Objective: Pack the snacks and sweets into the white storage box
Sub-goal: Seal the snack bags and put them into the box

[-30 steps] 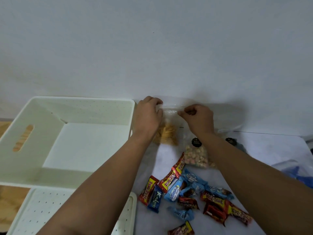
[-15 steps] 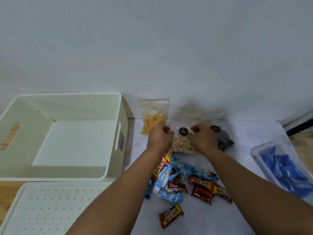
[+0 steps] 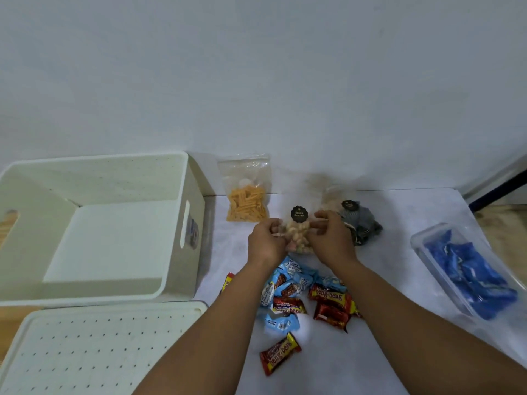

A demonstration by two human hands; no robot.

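The white storage box (image 3: 182, 178) stands at the left with nothing inside. My left hand (image 3: 266, 242) and my right hand (image 3: 332, 238) both grip a clear bag of pastel biscuits (image 3: 298, 232) with a black round label, at the table's middle. A bag of orange snack sticks (image 3: 247, 196) leans against the wall, right of the box. A bag of dark snacks (image 3: 360, 223) lies behind my right hand. Below my hands lies a heap of wrapped sweets (image 3: 310, 300), blue and red; one red bar (image 3: 279, 353) lies apart nearer me.
The box's white perforated lid (image 3: 94, 349) lies flat in front of the box. A clear plastic tub of blue wrapped sweets (image 3: 467, 269) sits at the right table edge. The white wall (image 3: 256, 81) runs right behind the table.
My hands let go of the orange-stick bag, which now leans on the wall, and came nearer to grip the pastel biscuit bag. The camera view pulled back.
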